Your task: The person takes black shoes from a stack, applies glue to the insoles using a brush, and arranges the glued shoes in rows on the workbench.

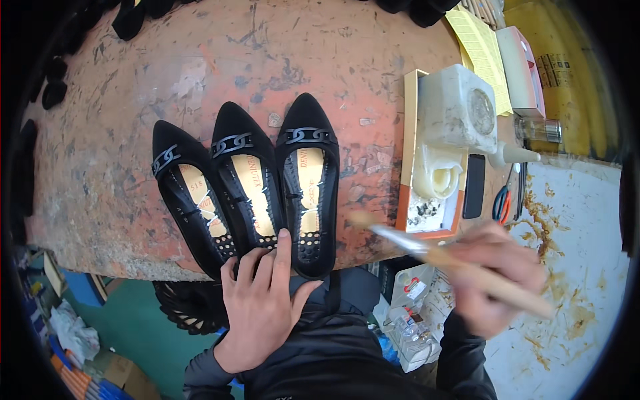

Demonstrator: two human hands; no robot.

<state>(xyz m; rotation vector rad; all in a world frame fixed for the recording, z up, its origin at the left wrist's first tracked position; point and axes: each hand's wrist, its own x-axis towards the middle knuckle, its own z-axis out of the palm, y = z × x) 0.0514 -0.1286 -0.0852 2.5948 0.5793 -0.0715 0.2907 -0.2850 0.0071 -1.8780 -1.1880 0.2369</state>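
Note:
Three black pointed flat shoes lie side by side on the worn table, toes facing away: a left shoe [175, 137], a middle shoe [230, 119] and a right shoe [305, 112]. Each has a dark chain ornament across the vamp and a pale insole strip inside. My left hand [257, 310] rests at the heel of the middle shoe, index finger stretched out and thumb apart, holding nothing. In my right hand [497, 273], slightly blurred, is a wooden-handled brush [407, 241] with a metal ferrule. Its bristles hover right of the right shoe, touching none of the shoes.
A shallow cardboard box [411, 127] holds a white plastic container [460, 107] and a smeared white cup [437, 175]. Beside it are a black phone [474, 187] and red-and-black-handled pliers or cutters [501, 203]. More black shoes [128, 21] line the far left edge.

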